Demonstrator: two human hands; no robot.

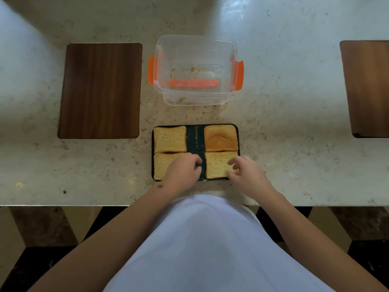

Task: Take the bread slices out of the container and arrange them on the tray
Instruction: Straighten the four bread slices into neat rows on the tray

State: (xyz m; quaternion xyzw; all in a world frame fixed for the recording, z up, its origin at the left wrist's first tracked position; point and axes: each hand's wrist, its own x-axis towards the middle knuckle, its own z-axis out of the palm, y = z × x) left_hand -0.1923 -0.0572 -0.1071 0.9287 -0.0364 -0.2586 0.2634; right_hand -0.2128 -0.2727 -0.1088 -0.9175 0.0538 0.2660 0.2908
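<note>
Head cam looking straight down at the counter (273, 114), and the job looks pretty much done: four bread slices sit in a two-by-two on the dark tray (195, 140), with a bare strip running down the middle. The clear container (195, 68) with orange clips just beyond the tray has only crumbs in it as far as I can see. Left hand (185, 169) rests curled on the near-left slice (161, 167), fingers bent at its inner edge, not really clamping anything. Right hand (245, 171) hovers loosely open over the near-right slice (216, 165), fingertips at or just above its outer edge, can't tell if they touch. Far-left slice (170, 139) is pale crumb; far-right slice (220, 138) looks like a browner crust end. I'd guess this stuff is super light, soft and crumbly, so any nudging should be by the crust edges with flat fingers, no pinching the middle or it'll dent or tear. Two wooden boards (101, 90) sit off to the sides, untouched.
</note>
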